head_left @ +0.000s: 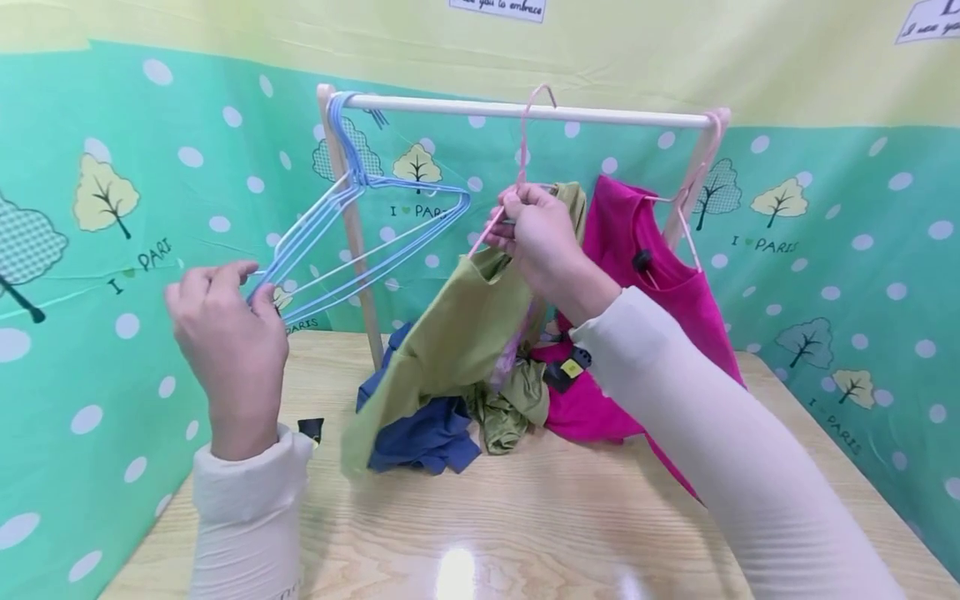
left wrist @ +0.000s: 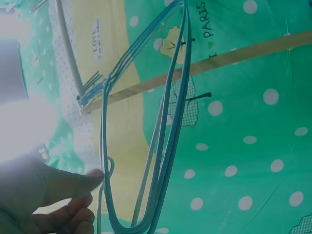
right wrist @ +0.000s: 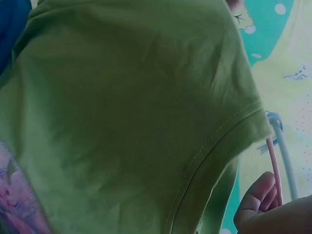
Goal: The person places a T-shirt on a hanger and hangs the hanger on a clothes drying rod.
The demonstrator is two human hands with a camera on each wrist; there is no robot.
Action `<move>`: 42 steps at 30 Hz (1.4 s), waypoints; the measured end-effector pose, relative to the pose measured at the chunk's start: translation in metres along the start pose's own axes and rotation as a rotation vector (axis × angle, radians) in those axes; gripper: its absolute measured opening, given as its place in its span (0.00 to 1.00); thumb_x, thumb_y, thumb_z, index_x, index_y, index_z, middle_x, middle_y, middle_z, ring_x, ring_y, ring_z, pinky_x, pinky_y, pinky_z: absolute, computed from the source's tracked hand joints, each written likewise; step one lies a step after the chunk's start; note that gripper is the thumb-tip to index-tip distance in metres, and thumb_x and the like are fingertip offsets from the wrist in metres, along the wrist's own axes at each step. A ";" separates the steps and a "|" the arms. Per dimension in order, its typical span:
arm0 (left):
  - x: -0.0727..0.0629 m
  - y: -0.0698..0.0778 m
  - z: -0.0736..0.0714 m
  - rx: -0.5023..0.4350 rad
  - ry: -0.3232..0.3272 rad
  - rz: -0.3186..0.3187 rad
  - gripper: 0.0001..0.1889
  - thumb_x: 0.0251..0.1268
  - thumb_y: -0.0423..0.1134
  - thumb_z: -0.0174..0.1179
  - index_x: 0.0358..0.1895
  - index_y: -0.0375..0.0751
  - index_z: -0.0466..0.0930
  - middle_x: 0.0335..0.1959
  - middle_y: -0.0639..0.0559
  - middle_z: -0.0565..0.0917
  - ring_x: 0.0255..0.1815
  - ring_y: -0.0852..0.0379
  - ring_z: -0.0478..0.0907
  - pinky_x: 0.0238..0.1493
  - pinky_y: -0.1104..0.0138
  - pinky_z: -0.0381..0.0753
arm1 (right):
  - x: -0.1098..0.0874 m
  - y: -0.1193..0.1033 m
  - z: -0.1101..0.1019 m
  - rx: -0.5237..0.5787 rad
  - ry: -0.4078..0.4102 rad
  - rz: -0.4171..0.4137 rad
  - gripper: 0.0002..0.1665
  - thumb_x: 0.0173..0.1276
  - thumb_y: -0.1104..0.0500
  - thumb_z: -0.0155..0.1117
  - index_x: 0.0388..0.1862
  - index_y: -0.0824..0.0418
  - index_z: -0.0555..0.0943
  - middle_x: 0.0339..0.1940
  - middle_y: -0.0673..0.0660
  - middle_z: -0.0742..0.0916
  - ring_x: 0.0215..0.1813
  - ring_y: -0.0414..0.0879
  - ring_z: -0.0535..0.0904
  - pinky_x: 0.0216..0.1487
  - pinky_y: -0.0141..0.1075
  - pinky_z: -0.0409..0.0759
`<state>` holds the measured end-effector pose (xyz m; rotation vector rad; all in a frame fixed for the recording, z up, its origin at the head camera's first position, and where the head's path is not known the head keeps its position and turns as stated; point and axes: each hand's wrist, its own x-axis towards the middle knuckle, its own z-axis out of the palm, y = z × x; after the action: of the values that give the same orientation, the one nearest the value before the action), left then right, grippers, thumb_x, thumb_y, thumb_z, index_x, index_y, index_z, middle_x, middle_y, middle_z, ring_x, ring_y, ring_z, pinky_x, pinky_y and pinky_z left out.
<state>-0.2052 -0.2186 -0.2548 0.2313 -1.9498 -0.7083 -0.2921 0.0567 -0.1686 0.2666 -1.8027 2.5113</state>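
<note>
My right hand (head_left: 536,237) grips a pink hanger (head_left: 522,137) just below its hook, near the white bar. From that hanger hangs an olive-green T-shirt (head_left: 438,333), slanting down to the left; its cloth fills most of the right wrist view. My left hand (head_left: 228,333) pinches the left corner of a bunch of blue hangers (head_left: 360,187) between thumb and fingers. These hangers hook over the bar's left end. In the left wrist view, the thumb (left wrist: 90,179) lies against the wire.
A garment rack with a white bar (head_left: 465,107) stands on the wooden table (head_left: 525,533). A magenta top (head_left: 652,242) hangs on a pink hanger at its right end. Blue cloth (head_left: 431,442) and crumpled olive cloth (head_left: 517,408) lie under the rack. A black tag (head_left: 311,428) lies at the left.
</note>
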 end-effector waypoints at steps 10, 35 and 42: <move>0.000 0.001 0.006 0.017 -0.043 0.029 0.15 0.64 0.25 0.68 0.54 0.25 0.84 0.50 0.29 0.82 0.48 0.32 0.69 0.53 0.46 0.67 | 0.001 -0.047 -0.028 -0.146 0.080 0.041 0.13 0.83 0.63 0.48 0.44 0.67 0.80 0.37 0.58 0.77 0.36 0.46 0.74 0.36 0.31 0.79; -0.001 0.001 0.009 0.044 -0.036 0.038 0.14 0.66 0.23 0.65 0.54 0.25 0.84 0.49 0.28 0.82 0.47 0.31 0.72 0.51 0.43 0.71 | 0.018 -0.137 -0.105 -1.180 0.021 0.164 0.24 0.80 0.60 0.56 0.69 0.73 0.74 0.24 0.50 0.88 0.30 0.39 0.88 0.39 0.30 0.85; 0.000 0.000 0.009 0.041 -0.029 0.041 0.14 0.67 0.23 0.64 0.54 0.24 0.83 0.49 0.28 0.82 0.47 0.31 0.72 0.51 0.44 0.70 | 0.016 -0.143 -0.123 -1.550 -0.036 0.073 0.16 0.78 0.63 0.55 0.49 0.74 0.85 0.28 0.57 0.89 0.32 0.46 0.83 0.32 0.32 0.80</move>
<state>-0.2129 -0.2154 -0.2578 0.2062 -1.9927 -0.6486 -0.3039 0.2183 -0.0703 0.1278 -3.0182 0.5222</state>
